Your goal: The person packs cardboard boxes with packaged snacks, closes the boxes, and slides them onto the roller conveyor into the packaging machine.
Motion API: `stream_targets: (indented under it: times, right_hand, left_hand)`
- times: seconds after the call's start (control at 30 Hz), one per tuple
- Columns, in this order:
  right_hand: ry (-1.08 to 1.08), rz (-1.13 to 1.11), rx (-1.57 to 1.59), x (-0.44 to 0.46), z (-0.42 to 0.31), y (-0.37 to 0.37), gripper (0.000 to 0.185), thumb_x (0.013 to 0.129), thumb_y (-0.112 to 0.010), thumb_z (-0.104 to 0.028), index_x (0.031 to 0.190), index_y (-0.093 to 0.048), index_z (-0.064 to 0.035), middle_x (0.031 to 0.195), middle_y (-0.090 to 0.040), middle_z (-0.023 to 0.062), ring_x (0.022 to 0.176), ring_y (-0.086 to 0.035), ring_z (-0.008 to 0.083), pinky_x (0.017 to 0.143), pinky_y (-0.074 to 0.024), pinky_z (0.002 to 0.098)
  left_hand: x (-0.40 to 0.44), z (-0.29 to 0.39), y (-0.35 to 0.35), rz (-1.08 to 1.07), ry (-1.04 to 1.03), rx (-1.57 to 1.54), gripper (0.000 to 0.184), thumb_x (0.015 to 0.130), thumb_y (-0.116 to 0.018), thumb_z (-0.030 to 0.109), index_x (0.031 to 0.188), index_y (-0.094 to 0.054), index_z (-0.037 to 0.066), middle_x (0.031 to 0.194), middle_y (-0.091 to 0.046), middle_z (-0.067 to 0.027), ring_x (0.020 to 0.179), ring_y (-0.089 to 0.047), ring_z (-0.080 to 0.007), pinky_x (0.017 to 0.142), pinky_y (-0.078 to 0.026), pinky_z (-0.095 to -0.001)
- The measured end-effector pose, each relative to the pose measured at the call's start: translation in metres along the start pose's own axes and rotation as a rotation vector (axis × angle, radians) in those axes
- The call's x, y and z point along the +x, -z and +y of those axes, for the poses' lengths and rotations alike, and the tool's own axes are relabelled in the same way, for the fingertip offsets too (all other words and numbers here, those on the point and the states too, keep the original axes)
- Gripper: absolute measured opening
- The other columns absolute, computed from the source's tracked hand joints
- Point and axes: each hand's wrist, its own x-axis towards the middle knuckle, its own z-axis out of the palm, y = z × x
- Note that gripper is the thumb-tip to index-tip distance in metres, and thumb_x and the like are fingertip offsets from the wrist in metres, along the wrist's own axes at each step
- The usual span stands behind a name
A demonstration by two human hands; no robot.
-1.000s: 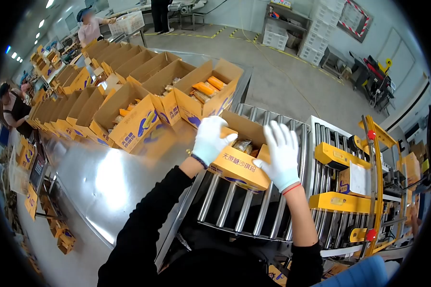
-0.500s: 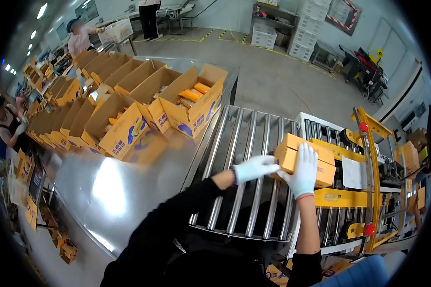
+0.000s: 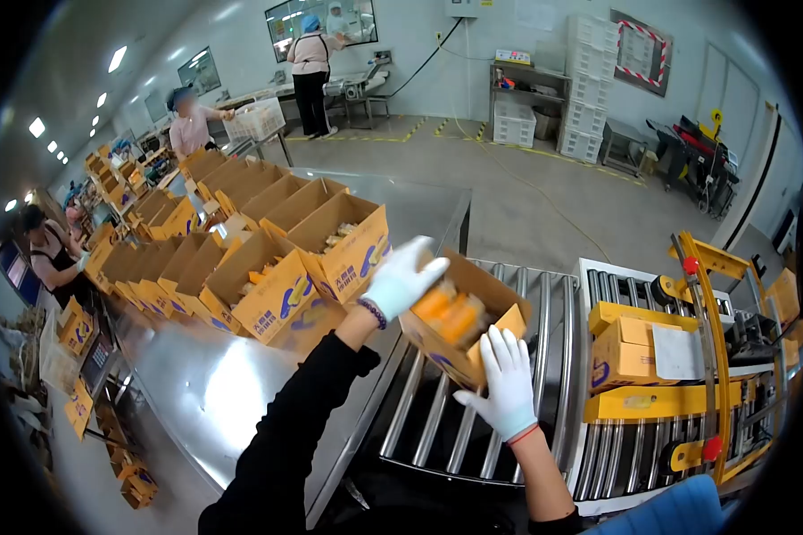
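An open cardboard box (image 3: pixel 433 343) with blurred orange packages (image 3: pixel 451 314) inside is tilted between my hands, over the left part of the roller conveyor (image 3: pixel 549 357). My white-gloved left hand (image 3: pixel 401 283) is at its left side, with the thumb by the upper rim. My right hand (image 3: pixel 506 385), also gloved, presses with extended fingers against its near right side and flap. A closed cardboard box (image 3: pixel 623 352) sits between the yellow guide rails of the machine at the right, partly behind a pale plate (image 3: pixel 678 350).
Rows of open cardboard boxes (image 3: pixel 272 299) stand on the metal table (image 3: pixel 187 379) to the left. A yellow frame (image 3: pixel 712 357) with red knobs rises at the right. Co-workers (image 3: pixel 310 67) are by the back wall and at the far left. White crates (image 3: pixel 589 89) are stacked at the back.
The closed box has left my hands and is now farther right between the yellow rails. My hands have moved left onto an open box from the table's near end. The view has shifted.
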Motion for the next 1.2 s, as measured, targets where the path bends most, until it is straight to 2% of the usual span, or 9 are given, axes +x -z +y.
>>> stream_targets:
  times: [0.13, 0.3, 0.37, 0.5, 0.63, 0.73, 0.83, 0.97, 1.2]
  right_hand:
    - [0.031, -0.061, 0.034, -0.012, 0.044, -0.019, 0.054, 0.085, -0.078, -0.035, 0.131, -0.067, -0.0095, 0.137, -0.064, 0.0093, 0.135, -0.053, 0.0275, 0.121, -0.0292, 0.0552]
    - [-0.404, -0.117, 0.763, 0.001, 0.067, 0.004, 0.031, 0.093, -0.072, -0.03, 0.116, -0.076, -0.0092, 0.114, -0.074, 0.0121, 0.109, -0.068, 0.0318, 0.112, -0.0412, 0.0496]
    - [0.015, -0.015, 0.04, 0.026, 0.076, 0.011, 0.059, 0.084, -0.08, -0.031, 0.134, -0.064, -0.0059, 0.137, -0.061, 0.0184, 0.123, -0.058, 0.038, 0.111, -0.0418, 0.0506]
    - [-0.079, 0.12, -0.288, 0.033, 0.037, 0.02, 0.086, 0.074, -0.085, -0.035, 0.145, -0.05, -0.0017, 0.148, -0.051, 0.0179, 0.137, -0.046, 0.0393, 0.119, -0.0331, 0.0527]
    - [-0.086, -0.155, -0.177, -0.017, 0.035, 0.002, 0.105, 0.062, -0.093, -0.029, 0.15, -0.042, 0.0012, 0.147, -0.05, 0.0176, 0.139, -0.046, 0.0358, 0.123, -0.0253, 0.0552]
    - [-0.193, -0.105, -0.343, -0.016, 0.07, 0.007, 0.105, 0.065, -0.091, -0.028, 0.153, -0.04, -0.0015, 0.151, -0.048, 0.0168, 0.144, -0.041, 0.0344, 0.127, -0.0209, 0.0524]
    - [-0.305, -0.113, -0.432, 0.009, 0.094, 0.014, 0.118, 0.061, -0.094, -0.04, 0.154, -0.036, 0.002, 0.157, -0.042, 0.0189, 0.148, -0.035, 0.037, 0.127, -0.0199, 0.0514]
    - [-0.285, -0.108, -0.383, -0.001, 0.098, 0.025, 0.122, 0.058, -0.094, -0.049, 0.153, -0.037, 0.0031, 0.157, -0.042, 0.0201, 0.149, -0.033, 0.0372, 0.127, -0.02, 0.0487]
    - [-0.411, 0.022, -0.468, 0.005, 0.08, -0.004, 0.11, 0.065, -0.089, -0.053, 0.148, -0.042, 0.0011, 0.149, -0.047, 0.0219, 0.144, -0.04, 0.0396, 0.123, -0.0268, 0.0486]
  left_hand:
    - [0.006, -0.092, -0.023, -0.322, 0.665, -0.884, 0.056, 0.106, -0.052, 0.049, 0.112, -0.067, -0.004, 0.097, -0.075, -0.0168, 0.105, -0.071, -0.0215, 0.085, -0.054, -0.0295]
    - [-0.008, -0.022, -0.061, -0.403, -0.195, -0.019, 0.045, 0.105, -0.05, 0.045, 0.106, -0.073, 0.006, 0.092, -0.074, -0.0108, 0.092, -0.067, -0.0335, 0.084, -0.054, -0.0428]
    - [0.001, -0.014, -0.083, -0.264, -0.23, 0.215, 0.04, 0.098, -0.061, 0.045, 0.093, -0.075, 0.007, 0.091, -0.073, -0.0112, 0.093, -0.065, -0.0369, 0.09, -0.052, -0.045]
    - [-0.009, -0.031, -0.107, 0.22, -0.036, -0.037, 0.043, 0.086, -0.081, 0.034, 0.112, -0.069, 0.002, 0.103, -0.069, -0.0158, 0.097, -0.067, -0.0358, 0.094, -0.053, -0.0442]
    - [-0.015, -0.069, -0.101, -0.388, 0.358, -0.979, 0.049, 0.095, -0.074, 0.032, 0.124, -0.062, -0.005, 0.11, -0.072, -0.013, 0.104, -0.07, -0.0211, 0.093, -0.055, -0.0331]
    - [-0.018, -0.015, -0.124, -0.144, 0.514, -0.977, 0.04, 0.097, -0.071, 0.024, 0.123, -0.062, -0.004, 0.108, -0.071, -0.0128, 0.098, -0.07, -0.0194, 0.086, -0.056, -0.032]
    - [-0.045, 0.027, -0.214, -0.055, 0.097, -0.702, 0.048, 0.094, -0.074, 0.026, 0.128, -0.06, -0.005, 0.122, -0.067, -0.0161, 0.118, -0.062, -0.024, 0.104, -0.049, -0.0366]
    - [-0.049, 0.017, -0.151, -0.669, 0.12, -0.657, 0.059, 0.097, -0.068, 0.039, 0.136, -0.059, -0.004, 0.141, -0.059, -0.0218, 0.127, -0.059, -0.0302, 0.111, -0.044, -0.0383]
    - [-0.009, -0.157, 0.041, 0.347, 0.131, 0.531, 0.045, 0.088, -0.072, 0.023, 0.128, -0.066, 0.002, 0.114, -0.071, -0.0224, 0.116, -0.064, -0.0358, 0.098, -0.051, -0.0448]
